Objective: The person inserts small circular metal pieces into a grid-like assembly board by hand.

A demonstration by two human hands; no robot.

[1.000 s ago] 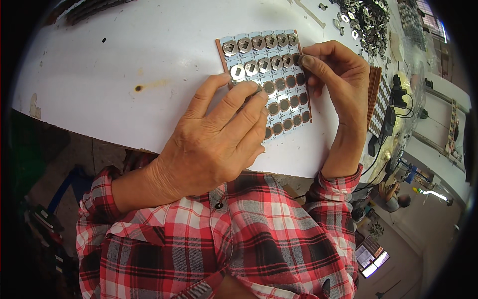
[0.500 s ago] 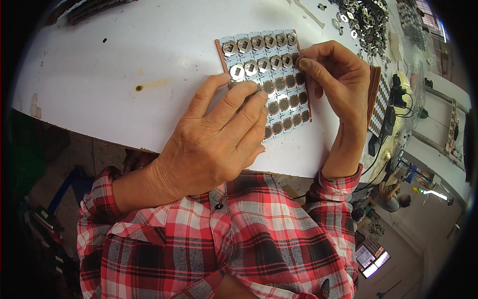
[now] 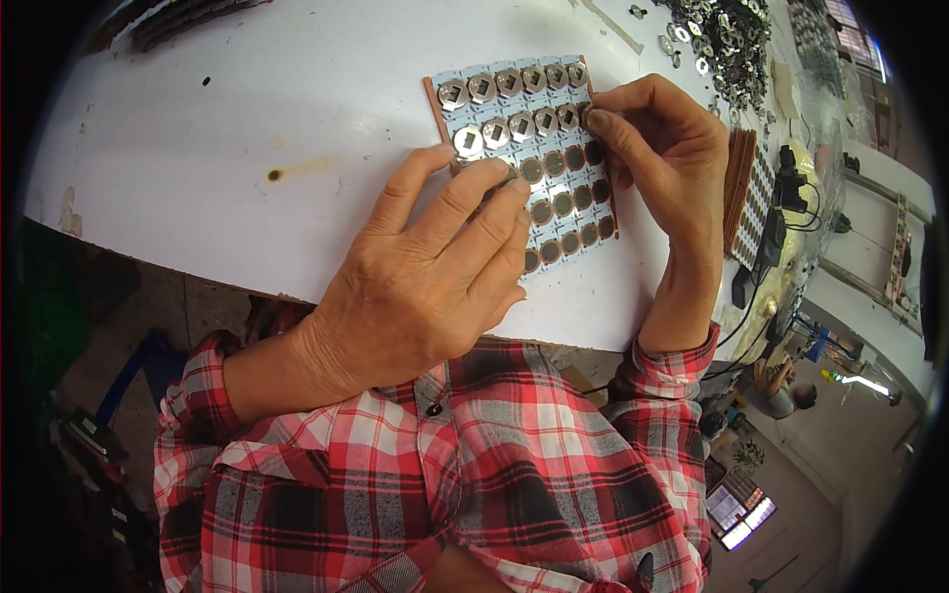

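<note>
A pale-blue panel of small joined circuit boards [image 3: 549, 188] with brown side edges lies on the white table. Its two far rows carry shiny metal clips [image 3: 507, 82], each with a dark diamond-shaped opening. Nearer rows show bare dark round pads [image 3: 570, 242]. My left hand [image 3: 425, 262] rests over the panel's left part, fingers apart and bent, fingertips touching it and hiding several pads. At the right end of the second row, my right hand [image 3: 657, 148] pinches a metal clip [image 3: 585, 116] between thumb and forefinger; the fingers cover most of it.
Loose metal clips [image 3: 727, 44] lie heaped at the far right. A stack of similar panels [image 3: 748, 198] stands right of my right hand, beside black plugs and cables [image 3: 781, 212]. Dark strips [image 3: 188, 22] lie far left. The table's near edge [image 3: 247, 289] runs before me.
My right hand has shifted slightly left and away from me, still at the end of the second row. The panel has shifted very slightly; my left hand stays nearly still.
</note>
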